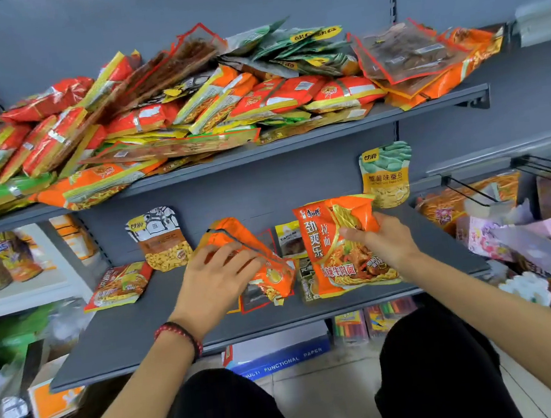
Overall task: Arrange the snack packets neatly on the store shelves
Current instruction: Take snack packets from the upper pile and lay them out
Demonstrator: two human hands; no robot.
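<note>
The left hand [213,281] grips a bunch of orange packets [232,231], the right hand [382,243] a noodle packet [334,253], and the slick, loosely held bunch could slip and scatter across the shelf [127,335].

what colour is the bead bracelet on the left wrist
The bead bracelet is dark red with some black, head view.

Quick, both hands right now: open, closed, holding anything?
Left hand: grips a crumpled orange foil snack packet.
Right hand: grips an orange plastic noodle packet with Chinese lettering.
</note>
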